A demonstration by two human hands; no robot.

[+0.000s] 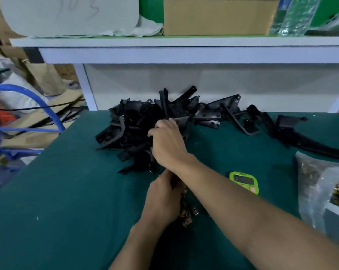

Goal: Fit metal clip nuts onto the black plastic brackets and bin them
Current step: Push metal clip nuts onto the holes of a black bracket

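Observation:
A heap of black plastic brackets (137, 121) lies at the back of the green table (67, 201). My right hand (167, 142) reaches into the heap with fingers curled round a black bracket (181, 121) near its top. Below it, my left hand (161, 197) grips a dark bracket, mostly hidden under my right forearm. A small pile of metal clip nuts (187, 213) lies on the table just right of my left hand.
More brackets (293, 131) trail off to the right. A green timer (244, 181) sits right of my forearm. A plastic bag of clip nuts (324, 190) stands at the right edge. A white shelf (184, 49) overhangs the back; blue frame (40, 106) at left.

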